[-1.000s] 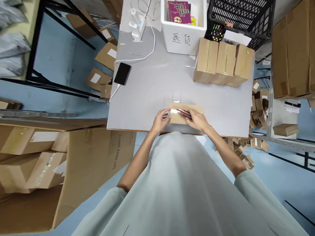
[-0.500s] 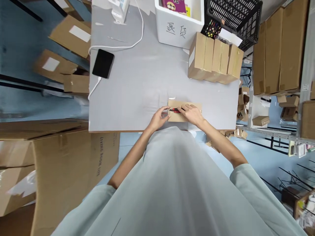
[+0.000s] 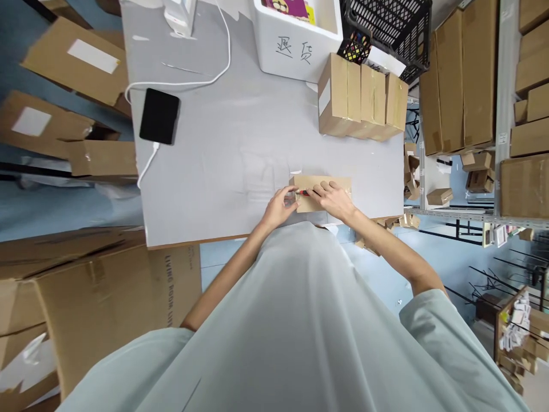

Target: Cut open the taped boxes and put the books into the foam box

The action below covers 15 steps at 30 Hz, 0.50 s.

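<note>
A small brown cardboard box (image 3: 334, 182) lies near the front edge of the table. My left hand (image 3: 278, 207) is at its left end, thumb and forefinger curved around the edge with a gap between them. My right hand (image 3: 332, 199) rests over the box's top, fingers closed on a slim red-and-black box cutter (image 3: 302, 193). Only a short part of the cutter shows, pointing left towards my left fingertips. Its blade is too small to make out.
Several taped cartons (image 3: 359, 100) stand at the table's right back, near a white bin (image 3: 295, 48) and a black crate (image 3: 392, 26). A black tablet-like device (image 3: 159, 116) with a white cable lies at left. A large carton (image 3: 115, 309) stands below left.
The camera view has shifted and turned slightly. My right fingers cover more of the box cutter, so less of it shows. My left hand stays at the box's left end.
</note>
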Each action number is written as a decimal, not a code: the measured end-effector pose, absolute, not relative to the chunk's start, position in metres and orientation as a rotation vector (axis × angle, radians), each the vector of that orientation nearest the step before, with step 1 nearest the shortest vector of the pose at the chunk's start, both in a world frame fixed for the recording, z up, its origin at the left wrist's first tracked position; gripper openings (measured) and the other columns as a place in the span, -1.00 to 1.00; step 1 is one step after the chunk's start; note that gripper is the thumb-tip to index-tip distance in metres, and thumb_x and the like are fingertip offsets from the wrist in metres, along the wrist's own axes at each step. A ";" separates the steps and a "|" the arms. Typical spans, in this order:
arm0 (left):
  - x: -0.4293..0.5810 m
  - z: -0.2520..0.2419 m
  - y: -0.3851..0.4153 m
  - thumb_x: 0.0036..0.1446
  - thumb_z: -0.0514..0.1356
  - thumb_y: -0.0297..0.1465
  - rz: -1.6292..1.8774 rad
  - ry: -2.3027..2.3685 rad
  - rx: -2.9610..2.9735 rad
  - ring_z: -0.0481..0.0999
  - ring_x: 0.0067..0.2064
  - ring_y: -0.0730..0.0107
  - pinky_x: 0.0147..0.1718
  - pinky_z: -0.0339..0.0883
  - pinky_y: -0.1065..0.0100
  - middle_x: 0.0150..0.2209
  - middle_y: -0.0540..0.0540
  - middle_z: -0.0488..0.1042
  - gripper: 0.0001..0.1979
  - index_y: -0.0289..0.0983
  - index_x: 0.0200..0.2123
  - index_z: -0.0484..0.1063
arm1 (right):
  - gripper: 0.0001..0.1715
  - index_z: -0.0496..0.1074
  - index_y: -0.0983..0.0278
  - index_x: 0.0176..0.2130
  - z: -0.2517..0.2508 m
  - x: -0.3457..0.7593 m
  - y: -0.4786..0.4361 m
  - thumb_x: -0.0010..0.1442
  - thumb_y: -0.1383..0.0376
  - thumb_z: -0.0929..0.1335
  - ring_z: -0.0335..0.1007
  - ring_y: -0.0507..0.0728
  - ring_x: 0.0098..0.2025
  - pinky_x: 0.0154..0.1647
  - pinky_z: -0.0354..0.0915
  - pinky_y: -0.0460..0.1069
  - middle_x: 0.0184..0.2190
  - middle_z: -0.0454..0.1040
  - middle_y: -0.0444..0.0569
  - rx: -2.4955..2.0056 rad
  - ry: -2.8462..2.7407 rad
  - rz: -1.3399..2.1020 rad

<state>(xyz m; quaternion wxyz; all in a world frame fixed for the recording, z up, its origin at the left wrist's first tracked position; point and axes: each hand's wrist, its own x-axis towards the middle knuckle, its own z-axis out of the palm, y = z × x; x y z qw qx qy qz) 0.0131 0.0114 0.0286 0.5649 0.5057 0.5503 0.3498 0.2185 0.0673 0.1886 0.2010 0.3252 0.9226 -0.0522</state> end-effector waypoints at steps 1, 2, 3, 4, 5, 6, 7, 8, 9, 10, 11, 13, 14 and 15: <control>0.013 0.028 0.011 0.17 0.37 -0.23 0.819 1.294 1.187 0.67 0.08 0.10 0.10 0.59 0.06 0.33 -0.16 0.52 -0.42 -0.08 0.27 0.49 | -0.47 0.36 0.30 0.38 0.189 0.217 0.066 0.58 0.45 0.12 0.41 0.34 0.14 0.13 0.28 0.21 0.07 0.59 0.23 0.904 2.575 -0.153; 0.014 0.028 0.011 0.17 0.37 -0.23 0.819 1.294 1.181 0.67 0.07 0.10 0.10 0.58 0.06 0.33 -0.16 0.52 -0.42 -0.07 0.27 0.49 | -0.45 0.35 0.30 0.39 0.190 0.214 0.066 0.57 0.45 0.10 0.40 0.35 0.15 0.15 0.28 0.22 0.07 0.59 0.23 0.898 2.572 -0.167; 0.014 0.028 0.011 0.16 0.37 -0.23 0.821 1.295 1.173 0.66 0.07 0.09 0.10 0.58 0.06 0.33 -0.16 0.52 -0.41 -0.07 0.27 0.49 | -0.44 0.35 0.30 0.39 0.191 0.211 0.065 0.57 0.45 0.09 0.39 0.36 0.16 0.16 0.28 0.24 0.07 0.59 0.24 0.892 2.568 -0.188; 0.014 0.027 0.011 0.16 0.37 -0.22 0.826 1.297 1.165 0.66 0.07 0.09 0.10 0.58 0.05 0.34 -0.16 0.52 -0.41 -0.07 0.28 0.49 | -0.42 0.35 0.32 0.39 0.191 0.208 0.065 0.57 0.45 0.07 0.38 0.38 0.17 0.17 0.29 0.26 0.08 0.58 0.26 0.887 2.563 -0.215; 0.015 0.027 0.010 0.16 0.37 -0.22 0.831 1.301 1.157 0.66 0.07 0.10 0.10 0.58 0.05 0.34 -0.16 0.52 -0.41 -0.07 0.28 0.49 | -0.40 0.36 0.35 0.38 0.192 0.206 0.066 0.56 0.46 0.05 0.37 0.41 0.18 0.17 0.29 0.28 0.09 0.58 0.29 0.882 2.558 -0.244; 0.015 0.027 0.010 0.16 0.36 -0.22 0.835 1.304 1.153 0.66 0.06 0.10 0.10 0.58 0.05 0.34 -0.16 0.52 -0.41 -0.07 0.28 0.49 | -0.38 0.37 0.38 0.37 0.193 0.204 0.066 0.55 0.47 0.03 0.35 0.43 0.19 0.17 0.29 0.30 0.10 0.57 0.32 0.874 2.554 -0.269; 0.015 0.027 0.010 0.17 0.36 -0.22 0.837 1.306 1.152 0.66 0.06 0.10 0.09 0.58 0.05 0.33 -0.16 0.52 -0.41 -0.07 0.28 0.49 | -0.37 0.38 0.41 0.36 0.194 0.203 0.067 0.54 0.47 0.01 0.34 0.44 0.20 0.17 0.28 0.31 0.10 0.56 0.35 0.862 2.552 -0.289; 0.015 0.028 0.010 0.17 0.36 -0.22 0.835 1.309 1.156 0.66 0.06 0.10 0.09 0.58 0.06 0.33 -0.16 0.53 -0.40 -0.07 0.29 0.49 | -0.35 0.39 0.43 0.35 0.195 0.203 0.068 0.54 0.48 -0.01 0.33 0.45 0.20 0.16 0.28 0.31 0.10 0.56 0.36 0.849 2.553 -0.302; 0.015 0.028 0.010 0.17 0.37 -0.22 0.830 1.317 1.162 0.66 0.07 0.10 0.09 0.58 0.06 0.33 -0.15 0.53 -0.40 -0.07 0.29 0.49 | -0.35 0.39 0.43 0.35 0.196 0.205 0.070 0.54 0.48 -0.01 0.33 0.45 0.20 0.16 0.28 0.31 0.11 0.56 0.37 0.836 2.555 -0.309; 0.015 0.029 0.010 0.16 0.37 -0.22 0.823 1.331 1.169 0.66 0.07 0.10 0.09 0.58 0.06 0.33 -0.15 0.53 -0.40 -0.06 0.29 0.49 | -0.35 0.39 0.43 0.35 0.196 0.208 0.071 0.54 0.48 -0.01 0.33 0.45 0.20 0.16 0.28 0.30 0.11 0.56 0.36 0.827 2.557 -0.310; 0.015 0.030 0.010 0.16 0.38 -0.22 0.817 1.349 1.174 0.66 0.07 0.10 0.09 0.58 0.05 0.33 -0.15 0.53 -0.40 -0.06 0.29 0.50 | -0.35 0.39 0.43 0.36 0.196 0.212 0.073 0.54 0.48 0.00 0.33 0.44 0.20 0.16 0.27 0.30 0.11 0.56 0.36 0.823 2.557 -0.306; 0.016 0.030 0.010 0.14 0.38 -0.23 0.813 1.390 1.176 0.66 0.07 0.08 0.11 0.58 0.04 0.33 -0.15 0.52 -0.41 -0.05 0.27 0.52 | -0.34 0.40 0.43 0.36 0.196 0.224 0.075 0.53 0.49 0.00 0.34 0.44 0.19 0.16 0.26 0.28 0.11 0.57 0.34 0.826 2.552 -0.286; 0.017 0.030 0.010 0.14 0.38 -0.23 0.813 1.407 1.172 0.66 0.07 0.08 0.11 0.58 0.03 0.33 -0.16 0.52 -0.41 -0.06 0.26 0.52 | -0.34 0.40 0.44 0.36 0.195 0.231 0.077 0.53 0.49 0.00 0.34 0.43 0.19 0.15 0.26 0.27 0.10 0.57 0.34 0.830 2.550 -0.276; 0.018 0.029 0.010 0.13 0.38 -0.23 0.814 1.422 1.167 0.66 0.07 0.08 0.11 0.59 0.02 0.33 -0.16 0.52 -0.41 -0.06 0.26 0.53 | -0.34 0.41 0.44 0.35 0.194 0.239 0.078 0.54 0.49 0.00 0.35 0.43 0.19 0.15 0.26 0.27 0.10 0.57 0.34 0.835 2.551 -0.272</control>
